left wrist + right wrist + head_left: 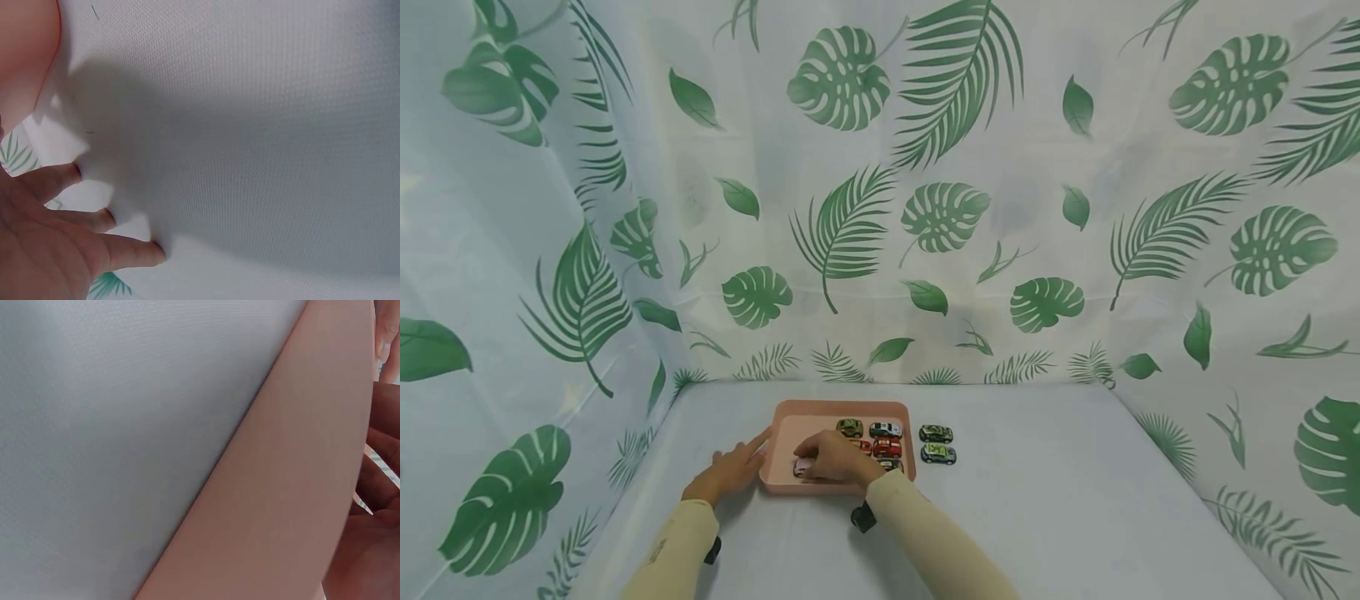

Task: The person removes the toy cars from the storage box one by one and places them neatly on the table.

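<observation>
A shallow pink tray [842, 407] lies on the white-covered table. Over its front left part, my right hand [838, 457] pinches a pale pink toy car [801, 467] low at the tray floor. Beside the tray's left edge is my left hand [736, 468], its index finger reaching to the rim; in the left wrist view three spread fingers [134, 251] rest on the cloth. The tray's right side holds several toy cars, among them a green one [850, 427], a white one [886, 430] and a red one [887, 447]. My right hand partly covers an orange-red car.
Right of the tray, a camouflage-patterned toy car [936, 433] and a grey-blue car with a yellow-green top [938, 453] stand on the cloth [1037, 500]. A leaf-patterned curtain [1000, 250] encloses the back and sides. The tray's front wall [287, 487] fills part of the right wrist view.
</observation>
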`<state>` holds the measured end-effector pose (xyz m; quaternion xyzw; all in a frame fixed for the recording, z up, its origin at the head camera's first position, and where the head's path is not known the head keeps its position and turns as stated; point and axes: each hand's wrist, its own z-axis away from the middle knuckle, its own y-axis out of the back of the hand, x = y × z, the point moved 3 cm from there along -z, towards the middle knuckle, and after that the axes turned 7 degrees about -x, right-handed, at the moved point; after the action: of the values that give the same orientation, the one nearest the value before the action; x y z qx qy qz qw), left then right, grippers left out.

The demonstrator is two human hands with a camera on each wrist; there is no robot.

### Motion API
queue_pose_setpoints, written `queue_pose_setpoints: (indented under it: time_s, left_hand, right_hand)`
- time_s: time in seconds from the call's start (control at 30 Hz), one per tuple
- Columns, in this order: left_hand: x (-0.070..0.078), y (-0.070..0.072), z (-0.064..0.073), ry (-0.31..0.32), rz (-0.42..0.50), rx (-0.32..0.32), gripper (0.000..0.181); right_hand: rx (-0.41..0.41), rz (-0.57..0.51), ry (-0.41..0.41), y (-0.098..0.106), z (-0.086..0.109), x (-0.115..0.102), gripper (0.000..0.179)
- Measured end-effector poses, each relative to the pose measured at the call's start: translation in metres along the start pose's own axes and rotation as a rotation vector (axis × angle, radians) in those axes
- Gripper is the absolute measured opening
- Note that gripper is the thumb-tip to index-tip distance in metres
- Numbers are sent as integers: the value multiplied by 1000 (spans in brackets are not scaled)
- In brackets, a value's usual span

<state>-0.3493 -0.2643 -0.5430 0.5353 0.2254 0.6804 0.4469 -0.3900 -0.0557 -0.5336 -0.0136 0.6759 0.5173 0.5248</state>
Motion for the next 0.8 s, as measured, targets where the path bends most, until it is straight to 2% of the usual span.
queue_pose_setpoints:
  time_s: [0.3, 0.8]
  left_hand:
    - [3, 0, 3, -1, -9, 13, 54]
    - [4, 0, 4, 15, 4, 7, 54]
  right_hand:
    - [7, -13, -44, -2, 1, 4, 29]
    - [-23, -13, -2, 4, 6, 5, 28]
